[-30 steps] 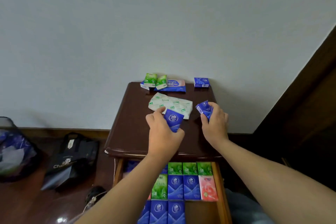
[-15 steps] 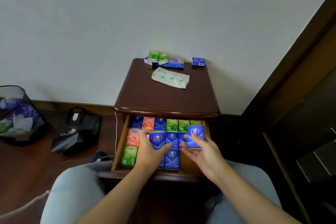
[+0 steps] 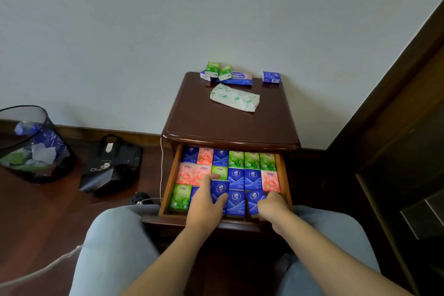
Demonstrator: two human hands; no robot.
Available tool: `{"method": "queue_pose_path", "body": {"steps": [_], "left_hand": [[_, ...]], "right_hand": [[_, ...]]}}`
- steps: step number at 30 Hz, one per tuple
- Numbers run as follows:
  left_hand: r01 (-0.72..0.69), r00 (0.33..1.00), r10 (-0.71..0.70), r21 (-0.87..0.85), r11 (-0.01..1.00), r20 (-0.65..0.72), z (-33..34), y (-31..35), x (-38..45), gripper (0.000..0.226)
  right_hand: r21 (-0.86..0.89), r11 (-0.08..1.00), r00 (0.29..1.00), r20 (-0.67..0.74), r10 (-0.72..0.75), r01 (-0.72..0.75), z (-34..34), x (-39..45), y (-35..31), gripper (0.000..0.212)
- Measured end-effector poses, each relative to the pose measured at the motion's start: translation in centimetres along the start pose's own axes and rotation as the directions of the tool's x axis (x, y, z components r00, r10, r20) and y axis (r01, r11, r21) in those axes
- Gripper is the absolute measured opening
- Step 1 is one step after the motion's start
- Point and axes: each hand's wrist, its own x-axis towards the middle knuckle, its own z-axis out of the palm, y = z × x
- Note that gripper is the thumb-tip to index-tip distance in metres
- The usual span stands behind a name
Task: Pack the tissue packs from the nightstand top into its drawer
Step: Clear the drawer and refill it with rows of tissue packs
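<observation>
Single head view, aimed forward and down from seated height; nightstand [image 3: 230, 125] front edge close, wall beyond.

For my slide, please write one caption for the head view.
Both hands, left and right, set blue tissue packs into the open drawer.

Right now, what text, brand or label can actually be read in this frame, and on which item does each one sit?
"Vinda": on the blue pack that the left hand grips, small but legible.
"Cha...": white print on the black bag on the floor; the rest is hidden in a fold.
"Jeeyeo" or similar: on the long pink and blue pack on the nightstand; blurred, uncertain.
Print on the white wrapper and on the green and pink packs: too small to read.
</observation>
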Motion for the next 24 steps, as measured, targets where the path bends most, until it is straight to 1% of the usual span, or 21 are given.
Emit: {"method": "queue_pose_path", "body": {"steps": [2, 5, 8, 9, 11, 13, 15, 21, 24], "left_hand": [[0.001, 1.0, -0.001, -0.023, 1.0, 0.008, 0.3, -0.2, -0.1, 0.042], [0.014, 1.0, -0.013, -0.099, 0.995, 0.016, 0.6, -0.3, -0.1, 0.043], [0.03, 1.0, -0.028, -0.173, 0.984, 0.011, 0.5, -0.2, -0.1, 0.046], [0.034, 0.999, -0.032, -0.192, 0.981, 0.011, 0.5, -0.2, -0.1, 0.045], [0.035, 0.999, -0.034, -0.206, 0.978, 0.01, 0.4, -0.2, 0.0, 0.044], [0.038, 0.999, -0.038, -0.206, 0.978, 0.004, 0.5, -0.2, 0.1, 0.044], [0.04, 0.999, -0.041, -0.191, 0.981, -0.005, 0.7, -0.3, 0.1, 0.044], [0.002, 1.0, -0.005, -0.12, 0.993, -0.025, 1.0, -0.7, -0.1, 0.037], [0.007, 1.0, -0.008, -0.037, 0.999, -0.027, 1.2, -0.7, -0.2, 0.029]], "right_hand": [[0.008, 1.0, 1.0, 0.002, 0.021, -0.021, 0.1, 0.5, 0.2, 0.01], [0.034, 0.999, 0.999, 0.007, 0.033, -0.034, 0.3, 1.3, 0.7, 0.019], [0.055, 0.997, 0.999, 0.007, 0.05, -0.05, 0.8, 1.5, 1.0, 0.013], [0.041, 0.998, 0.999, -0.004, 0.044, -0.044, 1.0, 1.5, 1.0, 0.016], [-0.057, 0.998, 0.999, -0.04, 0.028, -0.031, 1.2, 1.4, 0.9, 0.029], [-0.174, 0.985, 0.997, -0.078, 0.002, -0.016, 1.2, 1.1, 0.8, 0.04], [-0.226, 0.974, 0.994, -0.104, -0.02, -0.004, 1.2, 1.0, 0.8, 0.045], [-0.25, 0.968, 0.989, -0.144, -0.039, 0.002, 1.4, 0.6, 0.7, 0.046], [-0.254, 0.967, 0.987, -0.152, -0.056, 0.016, 1.3, 0.2, 0.7, 0.05]]}}
